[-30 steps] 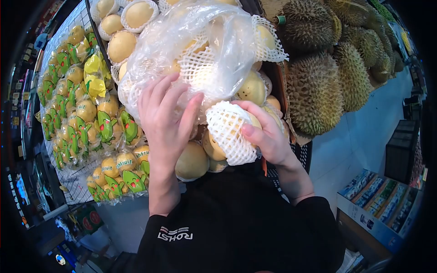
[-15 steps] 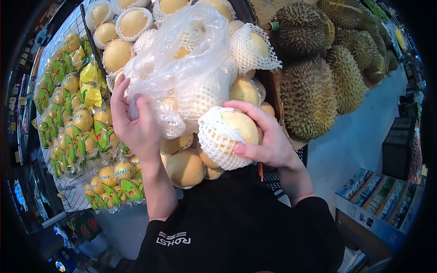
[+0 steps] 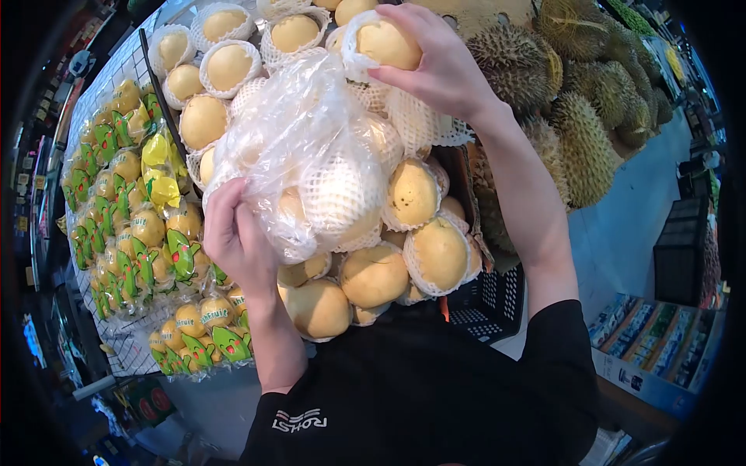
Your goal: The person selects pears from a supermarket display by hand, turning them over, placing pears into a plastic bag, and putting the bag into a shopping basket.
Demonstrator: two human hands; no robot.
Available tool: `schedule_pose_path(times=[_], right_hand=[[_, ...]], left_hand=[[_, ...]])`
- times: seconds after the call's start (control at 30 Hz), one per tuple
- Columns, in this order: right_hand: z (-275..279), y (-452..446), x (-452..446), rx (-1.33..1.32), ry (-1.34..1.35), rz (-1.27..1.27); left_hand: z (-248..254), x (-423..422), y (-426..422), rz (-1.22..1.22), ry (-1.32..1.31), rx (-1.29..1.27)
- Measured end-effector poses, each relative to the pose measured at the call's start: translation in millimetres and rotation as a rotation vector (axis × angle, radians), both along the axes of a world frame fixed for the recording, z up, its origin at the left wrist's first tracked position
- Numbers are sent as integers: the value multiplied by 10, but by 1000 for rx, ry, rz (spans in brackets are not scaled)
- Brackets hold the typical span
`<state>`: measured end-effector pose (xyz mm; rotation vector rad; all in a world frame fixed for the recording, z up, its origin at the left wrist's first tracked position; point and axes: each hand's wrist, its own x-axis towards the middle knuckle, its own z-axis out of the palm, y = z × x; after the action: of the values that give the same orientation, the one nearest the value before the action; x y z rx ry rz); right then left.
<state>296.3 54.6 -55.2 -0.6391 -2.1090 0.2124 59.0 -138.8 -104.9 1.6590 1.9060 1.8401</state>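
Observation:
My right hand (image 3: 435, 58) is wrapped round a round yellow fruit (image 3: 386, 43) in white netting, at the far side of the fruit pile. A clear plastic bag (image 3: 280, 116) lies bunched over the pile with several netted fruits (image 3: 342, 190) inside or beneath it. My left hand (image 3: 239, 233) is closed at the bag's near left edge, fingers curled on the plastic. Loose yellow fruits (image 3: 374, 274) sit just below the bag, some in foam nets.
Bagged yellow fruits (image 3: 148, 225) with green cartoon labels line a wire rack on the left. Spiky durians (image 3: 583, 147) are heaped at right. A black perforated basket (image 3: 489, 307) stands near my body, and a box of colourful packets (image 3: 660, 342) is at lower right.
My right hand has moved up and away from me with a netted fruit, uncovering fruits at the near side. My left hand has dropped slightly and its fingers have closed on the bag.

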Motion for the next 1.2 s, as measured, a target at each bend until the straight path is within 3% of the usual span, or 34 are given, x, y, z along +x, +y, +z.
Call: schedule_pose_path(times=[0.17,0.4,0.47,0.73,0.9,1.2], right_hand=[[-211,228,-5,185,-356,-84],[-48,177,98,-39,-457,21],[-43,169,111,-22,-549,-99],[-223,94,40,53,-493,-229],[-295,30,-25,44,-434,-211],[-290,-51,-164,-11,-583,-168]], left_hand=[[-37,-16,9,14,-43,28],[-38,-14,-11,-2,-88,51],[-33,-2,-22,-8,-91,44],[43,32,-103,55,231,126],[43,19,-122,7,120,90],[-47,-96,-154,-26,16,-54]])
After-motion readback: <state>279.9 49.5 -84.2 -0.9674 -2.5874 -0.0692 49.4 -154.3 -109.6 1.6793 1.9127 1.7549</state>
